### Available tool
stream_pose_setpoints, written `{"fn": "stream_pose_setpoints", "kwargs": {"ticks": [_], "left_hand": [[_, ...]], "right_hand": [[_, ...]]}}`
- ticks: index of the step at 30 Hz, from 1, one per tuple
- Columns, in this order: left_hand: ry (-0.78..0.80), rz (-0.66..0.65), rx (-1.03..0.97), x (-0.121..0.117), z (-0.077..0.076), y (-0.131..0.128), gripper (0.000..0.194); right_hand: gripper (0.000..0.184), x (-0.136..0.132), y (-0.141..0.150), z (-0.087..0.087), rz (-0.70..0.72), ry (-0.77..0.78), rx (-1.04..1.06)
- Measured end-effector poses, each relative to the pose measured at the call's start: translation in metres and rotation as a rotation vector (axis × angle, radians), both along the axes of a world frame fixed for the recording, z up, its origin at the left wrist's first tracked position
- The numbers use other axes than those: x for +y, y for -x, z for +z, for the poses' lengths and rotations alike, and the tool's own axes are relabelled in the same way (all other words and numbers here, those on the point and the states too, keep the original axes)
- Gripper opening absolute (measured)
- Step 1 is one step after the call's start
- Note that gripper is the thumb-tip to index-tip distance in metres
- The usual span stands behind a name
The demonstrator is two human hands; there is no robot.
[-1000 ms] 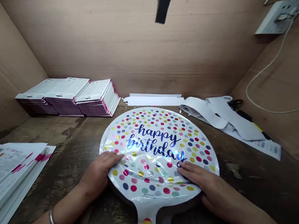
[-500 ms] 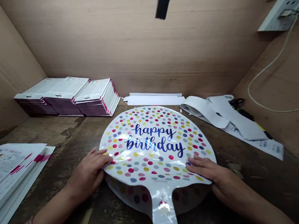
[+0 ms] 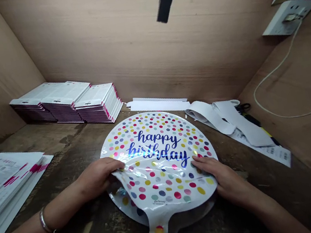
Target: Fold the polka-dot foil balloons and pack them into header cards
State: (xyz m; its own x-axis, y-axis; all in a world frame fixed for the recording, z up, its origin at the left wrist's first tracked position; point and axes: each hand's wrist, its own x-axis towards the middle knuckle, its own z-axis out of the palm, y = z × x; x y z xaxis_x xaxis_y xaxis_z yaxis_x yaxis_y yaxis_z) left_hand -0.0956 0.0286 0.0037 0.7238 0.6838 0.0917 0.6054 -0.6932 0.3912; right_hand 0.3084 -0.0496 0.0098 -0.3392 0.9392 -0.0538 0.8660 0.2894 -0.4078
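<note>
A round white foil balloon [image 3: 165,171], flat and uninflated, lies on the table with coloured dots and "happy birthday" in blue. Beneath it is at least one more dotted foil balloon, whose edge and tail show below. My left hand [image 3: 102,176] pinches the top balloon's left edge and lifts it, so the foil bends up there. Its tail is shifted left of the tail underneath. On the right side, my right hand [image 3: 218,171] grips the balloon's edge, fingers on top and thumb hidden.
Several stacks of printed cards [image 3: 93,103] stand at the back left. A fanned pile of printed sheets [image 3: 6,191] lies at the left. Curled label strips [image 3: 235,122], scissors [image 3: 244,107] and a white card strip [image 3: 157,104] are at the back right. A power strip [image 3: 288,18] hangs on the wall.
My left hand has closed on the top balloon's left edge and raised it, bending the foil. The top tail has swung left, uncovering another tail. The view has shifted slightly.
</note>
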Motion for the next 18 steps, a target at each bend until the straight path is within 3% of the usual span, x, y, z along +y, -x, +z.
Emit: {"fn": "stream_pose_setpoints", "kwargs": {"ticks": [4,7,9,12,16,18], "left_hand": [[0.163,0.079,-0.058,0.022,0.005,0.004,0.029],[0.284,0.359,-0.066,0.049,0.010,-0.003,0.026],[0.296,0.500,-0.064,0.066,0.012,-0.010,0.034],[0.294,0.536,-0.062,0.077,0.013,-0.015,0.043],[0.358,0.500,-0.037,0.070,0.011,-0.011,0.040],[0.326,0.544,-0.029,0.065,0.009,-0.007,0.039]], "right_hand": [[0.041,0.018,0.002,0.004,-0.117,0.027,0.038],[0.036,0.037,0.000,0.007,-0.340,0.151,0.187],[0.030,0.053,-0.006,0.006,-0.465,0.199,0.242],[0.036,0.070,-0.015,0.003,-0.540,0.172,0.217],[0.042,0.077,-0.018,0.000,-0.579,0.138,0.138],[0.040,0.076,-0.015,0.000,-0.587,0.120,0.085]]}}
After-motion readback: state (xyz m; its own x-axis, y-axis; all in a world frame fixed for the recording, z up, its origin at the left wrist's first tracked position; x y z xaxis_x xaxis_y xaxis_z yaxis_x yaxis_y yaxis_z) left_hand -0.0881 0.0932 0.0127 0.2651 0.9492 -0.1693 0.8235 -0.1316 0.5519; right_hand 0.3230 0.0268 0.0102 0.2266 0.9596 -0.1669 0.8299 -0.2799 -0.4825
